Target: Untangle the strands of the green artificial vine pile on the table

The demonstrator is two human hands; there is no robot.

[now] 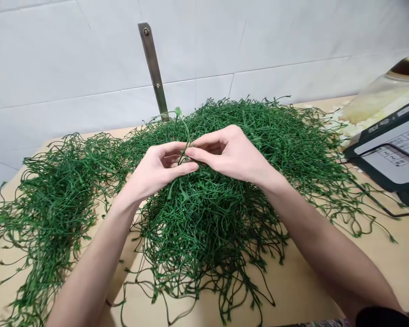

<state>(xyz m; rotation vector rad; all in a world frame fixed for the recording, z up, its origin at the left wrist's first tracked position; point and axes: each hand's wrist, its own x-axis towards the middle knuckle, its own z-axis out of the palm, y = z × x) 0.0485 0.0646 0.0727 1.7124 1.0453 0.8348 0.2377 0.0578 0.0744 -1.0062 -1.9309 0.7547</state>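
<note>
1. Heaped across the middle of the pale tan wooden tabletop (310, 290): a large tangled mound of thin green plastic stems (218, 213), wiry, matte, curling, with small nubs and forked tips at the ends.
2. To the left, touching the main mound: a second, flatter spread of the same green strands (51, 204), trailing loosely toward the table edge and cut off at the bottom left corner.
3. Above the mound's centre: left hand (160, 169), bare, fingers curled narrow, thumb and forefinger pinched on a single green stem with a small leaf tip (183, 136) rising upright from the pinch.
4. Meeting it fingertip to fingertip: right hand (230, 152), fingers likewise drawn close, closed on the same stem just beside the left thumb.
5. Exact point of grip hard to make out, hidden behind the overlapping fingers; lower stretch of the stem lost in the tangle.
6. Behind: glossy white tiled wall (54, 63), with a flat dull metal bracket strip (153, 68) bolted on at a slant, lower end hidden by the greenery.
7. At the right edge, cropped: a dark box with a keypad-like printed panel (391, 150) and a clear plastic container with a brown lid (385, 95), contents blurred.
</note>
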